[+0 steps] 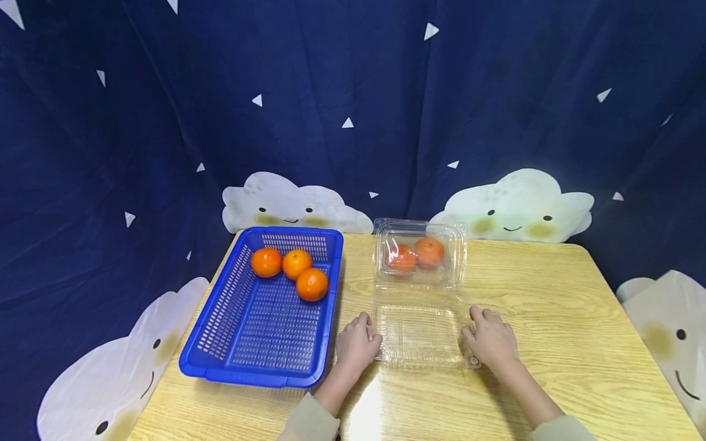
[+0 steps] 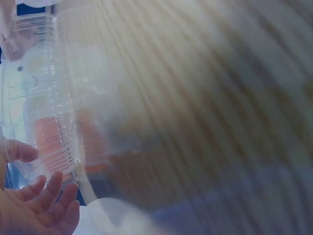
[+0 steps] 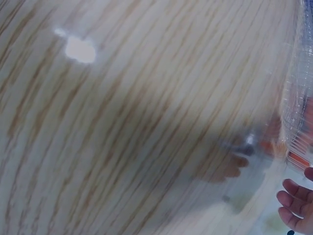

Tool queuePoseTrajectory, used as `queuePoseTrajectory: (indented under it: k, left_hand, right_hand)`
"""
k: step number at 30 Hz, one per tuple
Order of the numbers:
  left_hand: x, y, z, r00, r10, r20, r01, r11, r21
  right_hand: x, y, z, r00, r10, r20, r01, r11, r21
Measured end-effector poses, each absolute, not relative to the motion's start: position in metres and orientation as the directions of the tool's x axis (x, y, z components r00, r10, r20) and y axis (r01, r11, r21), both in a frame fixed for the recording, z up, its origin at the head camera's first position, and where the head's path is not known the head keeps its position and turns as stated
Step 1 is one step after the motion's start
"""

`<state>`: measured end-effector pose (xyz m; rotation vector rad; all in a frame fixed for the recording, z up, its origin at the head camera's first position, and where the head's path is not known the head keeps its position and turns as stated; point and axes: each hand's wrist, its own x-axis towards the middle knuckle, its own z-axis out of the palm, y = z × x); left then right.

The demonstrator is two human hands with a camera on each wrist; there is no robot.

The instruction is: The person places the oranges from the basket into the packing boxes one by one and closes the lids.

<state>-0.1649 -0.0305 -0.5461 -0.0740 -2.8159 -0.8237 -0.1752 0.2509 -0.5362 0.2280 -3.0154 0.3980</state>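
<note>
A clear plastic clamshell box (image 1: 421, 334) lies unfolded on the table, its near half between my two hands. Two oranges (image 1: 429, 252) sit in its far half. My left hand (image 1: 357, 343) is at the left edge of the near half, thumb right at the rim. In the left wrist view, the fingers (image 2: 51, 196) are loosely bent and spread, with a gap between them and the thumb. My right hand (image 1: 493, 339) is at the box's right edge, thumb and forefinger toward the rim. The right wrist view shows its fingers (image 3: 293, 196) relaxed and apart beside the plastic.
A blue plastic basket (image 1: 190, 361) stands on the left of the wooden table (image 1: 573, 318), close to my left forearm. Three oranges (image 1: 296, 264) lie in its far part. A dark blue curtain (image 1: 386, 110) with clouds and triangles hangs behind the table.
</note>
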Motion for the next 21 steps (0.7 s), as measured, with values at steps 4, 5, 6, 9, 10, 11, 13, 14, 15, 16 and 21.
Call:
queuePoseTrajectory:
  k: [4, 5, 6, 9, 10, 11, 13, 14, 15, 16, 21]
  left_hand:
    - [-0.165, -0.03, -0.543, -0.98, 0.003, 0.201, 0.104, 0.86, 0.499]
    - [-0.165, -0.03, -0.542, -0.98, 0.005, 0.199, 0.105, 0.862, 0.496]
    - [-0.165, -0.03, -0.542, -0.979, 0.006, 0.202, 0.107, 0.863, 0.493]
    - [-0.165, -0.03, -0.54, -0.975, 0.013, 0.221, 0.122, 0.867, 0.484]
    - [-0.165, -0.031, -0.539, -0.973, 0.018, 0.232, 0.13, 0.868, 0.48]
    - [-0.165, -0.031, -0.538, -0.97, 0.02, 0.243, 0.138, 0.868, 0.477]
    - [-0.165, -0.031, -0.534, -0.963, 0.024, 0.267, 0.153, 0.866, 0.476]
    - [-0.165, -0.032, -0.532, -0.959, 0.023, 0.282, 0.161, 0.865, 0.475]
    - [-0.165, -0.032, -0.53, -0.955, 0.021, 0.296, 0.166, 0.865, 0.474]
    - [-0.164, -0.032, -0.527, -0.95, 0.019, 0.311, 0.173, 0.864, 0.473]
    - [-0.163, -0.036, -0.514, -0.928, 0.027, 0.371, 0.205, 0.869, 0.45]
  right_hand:
    - [-0.175, 0.251, -0.537, -0.983, -0.137, 0.123, -0.164, 0.955, -0.246]
    - [-0.175, 0.251, -0.537, -0.983, -0.137, 0.125, -0.164, 0.955, -0.245]
    - [-0.175, 0.251, -0.537, -0.982, -0.137, 0.127, -0.165, 0.955, -0.245]
    - [-0.176, 0.251, -0.537, -0.982, -0.138, 0.13, -0.167, 0.954, -0.249]
    - [-0.176, 0.251, -0.537, -0.982, -0.137, 0.129, -0.166, 0.954, -0.251]
    - [-0.176, 0.251, -0.537, -0.982, -0.138, 0.129, -0.167, 0.954, -0.251]
    - [-0.176, 0.252, -0.538, -0.982, -0.138, 0.129, -0.167, 0.954, -0.25]
    - [-0.176, 0.252, -0.538, -0.982, -0.138, 0.128, -0.167, 0.954, -0.25]
    - [-0.176, 0.252, -0.538, -0.982, -0.138, 0.128, -0.166, 0.954, -0.248]
    - [-0.176, 0.252, -0.539, -0.982, -0.139, 0.128, -0.167, 0.954, -0.248]
    - [-0.177, 0.251, -0.539, -0.98, -0.141, 0.137, -0.172, 0.953, -0.251]
